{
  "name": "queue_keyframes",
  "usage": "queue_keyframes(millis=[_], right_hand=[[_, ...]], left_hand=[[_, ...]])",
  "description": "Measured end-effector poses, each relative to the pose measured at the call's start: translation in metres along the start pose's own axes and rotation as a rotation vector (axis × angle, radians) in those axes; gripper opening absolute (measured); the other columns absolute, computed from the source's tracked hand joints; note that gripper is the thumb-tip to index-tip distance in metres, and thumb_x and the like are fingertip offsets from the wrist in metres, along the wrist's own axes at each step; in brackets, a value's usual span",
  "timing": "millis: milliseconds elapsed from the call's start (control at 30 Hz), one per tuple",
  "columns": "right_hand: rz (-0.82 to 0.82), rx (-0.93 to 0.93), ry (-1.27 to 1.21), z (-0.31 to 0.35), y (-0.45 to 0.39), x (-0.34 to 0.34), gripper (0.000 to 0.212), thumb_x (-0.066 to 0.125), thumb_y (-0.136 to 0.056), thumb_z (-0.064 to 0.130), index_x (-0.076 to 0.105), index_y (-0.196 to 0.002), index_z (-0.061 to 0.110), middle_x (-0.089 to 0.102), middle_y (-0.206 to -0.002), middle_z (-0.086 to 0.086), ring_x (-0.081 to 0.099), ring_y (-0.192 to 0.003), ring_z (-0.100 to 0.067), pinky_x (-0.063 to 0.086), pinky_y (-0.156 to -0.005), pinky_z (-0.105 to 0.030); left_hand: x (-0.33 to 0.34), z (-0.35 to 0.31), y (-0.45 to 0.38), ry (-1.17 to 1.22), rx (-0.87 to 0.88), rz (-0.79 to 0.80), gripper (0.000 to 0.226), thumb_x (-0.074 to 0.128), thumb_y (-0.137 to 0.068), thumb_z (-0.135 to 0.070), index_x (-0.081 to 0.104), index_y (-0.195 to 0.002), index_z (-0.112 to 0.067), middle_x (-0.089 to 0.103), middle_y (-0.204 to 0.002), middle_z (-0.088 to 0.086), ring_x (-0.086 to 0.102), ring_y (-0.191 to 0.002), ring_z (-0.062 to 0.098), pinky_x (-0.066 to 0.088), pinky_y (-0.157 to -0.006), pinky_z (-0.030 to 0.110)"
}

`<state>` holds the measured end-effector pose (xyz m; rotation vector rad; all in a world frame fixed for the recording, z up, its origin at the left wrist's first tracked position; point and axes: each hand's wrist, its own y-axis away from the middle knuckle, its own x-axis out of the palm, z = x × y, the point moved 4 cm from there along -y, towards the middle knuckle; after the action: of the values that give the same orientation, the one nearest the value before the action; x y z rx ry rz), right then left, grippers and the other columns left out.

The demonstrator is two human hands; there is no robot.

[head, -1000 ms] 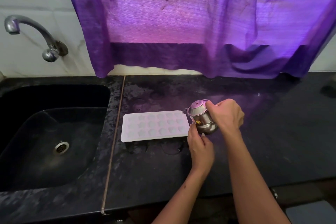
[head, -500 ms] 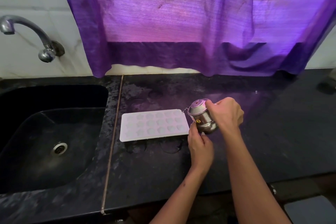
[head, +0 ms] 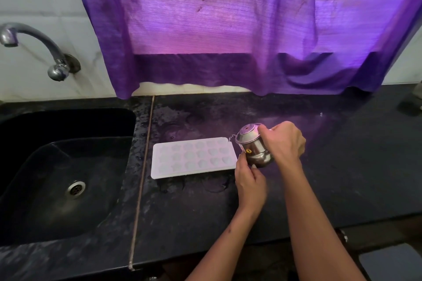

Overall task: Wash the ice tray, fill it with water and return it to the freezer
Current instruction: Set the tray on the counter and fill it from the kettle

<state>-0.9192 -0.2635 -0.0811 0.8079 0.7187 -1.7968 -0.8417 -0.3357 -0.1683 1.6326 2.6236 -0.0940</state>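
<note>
At the far left, a tap [head: 34, 45] is seen over a dark sink [head: 68, 166], both idle. Beside the sink, the tray [head: 194, 157] lies flat on the counter [head: 342, 178], its moulded cells facing up; whether water is already in them cannot be told. At the tray's right end, the left hand [head: 250, 181] is held with curled fingers against the tray's corner and the base of a steel pot [head: 253, 146]; which of the two is pinched cannot be told. The pot is gripped round its body by the right hand [head: 283, 141] and tipped, spout toward the tray's near cell. For the filling to be done well, the tilt should be kept slight, the spout held close over each cell, and the tray kept steady so that nothing is spilled.
</note>
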Motion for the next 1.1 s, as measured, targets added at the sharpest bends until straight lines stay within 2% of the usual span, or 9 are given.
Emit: queue_keyframes(millis=[167,300,433,533,767,933,1100], right_hand=[[0.003,0.016,-0.055,-0.003,0.001,-0.001,0.043,0.06,-0.081,0.049,0.07,-0.079,0.007,0.068,-0.084,-0.013,0.06,-0.081,-0.035,0.039,-0.064,-0.03],[0.01,0.029,-0.124,-0.001,0.002,-0.005,0.044,0.06,-0.079,0.05,0.072,-0.076,0.008,0.069,-0.086,-0.015,0.062,-0.087,-0.038,0.038,-0.067,-0.03],[0.026,0.012,-0.146,0.007,0.008,-0.007,0.039,0.06,-0.08,0.048,0.07,-0.069,0.011,0.066,-0.076,-0.009,0.061,-0.082,-0.034,0.038,-0.065,-0.029],[0.039,-0.013,-0.119,0.015,0.012,-0.005,0.04,0.06,-0.082,0.047,0.072,-0.076,0.01,0.063,-0.074,-0.005,0.059,-0.078,-0.03,0.037,-0.064,-0.028],[0.033,-0.079,-0.027,0.026,0.019,0.003,0.038,0.057,-0.082,0.046,0.069,-0.076,0.011,0.066,-0.079,-0.008,0.062,-0.08,-0.032,0.038,-0.062,-0.028],[0.044,-0.105,0.03,0.032,0.02,0.005,0.039,0.056,-0.083,0.046,0.068,-0.079,0.009,0.066,-0.082,-0.01,0.061,-0.081,-0.033,0.038,-0.063,-0.029],[0.04,-0.11,0.043,0.031,0.021,0.003,0.038,0.058,-0.082,0.045,0.068,-0.079,0.008,0.066,-0.081,-0.011,0.057,-0.077,-0.032,0.039,-0.063,-0.029]], left_hand=[[-0.003,-0.004,0.001,-0.016,0.027,-0.013,0.049,0.041,-0.087,0.002,0.046,-0.135,-0.006,0.054,-0.128,0.006,0.05,-0.116,0.013,0.033,-0.097,0.013],[-0.004,-0.008,0.001,-0.034,0.066,-0.052,0.058,0.035,-0.081,-0.013,0.043,-0.138,-0.006,0.049,-0.136,0.01,0.045,-0.126,0.022,0.036,-0.108,0.035],[-0.009,-0.009,0.0,-0.02,0.07,-0.085,0.059,0.035,-0.082,-0.015,0.041,-0.14,-0.01,0.048,-0.137,0.009,0.046,-0.126,0.022,0.038,-0.106,0.041],[-0.013,-0.009,0.0,-0.003,0.068,-0.116,0.06,0.034,-0.081,-0.015,0.042,-0.14,-0.009,0.05,-0.136,0.007,0.049,-0.124,0.02,0.04,-0.104,0.04],[-0.021,-0.009,0.001,0.024,0.021,-0.12,0.062,0.034,-0.08,-0.016,0.041,-0.141,-0.008,0.051,-0.134,0.003,0.049,-0.122,0.015,0.04,-0.105,0.031],[-0.025,-0.007,0.0,0.031,0.014,-0.108,0.054,0.038,-0.086,-0.003,0.04,-0.14,-0.007,0.048,-0.13,-0.002,0.045,-0.116,0.006,0.035,-0.101,0.02],[-0.026,-0.005,0.0,0.029,0.001,-0.106,0.052,0.04,-0.089,0.005,0.041,-0.14,-0.006,0.052,-0.132,0.005,0.047,-0.116,0.008,0.034,-0.098,0.015]])
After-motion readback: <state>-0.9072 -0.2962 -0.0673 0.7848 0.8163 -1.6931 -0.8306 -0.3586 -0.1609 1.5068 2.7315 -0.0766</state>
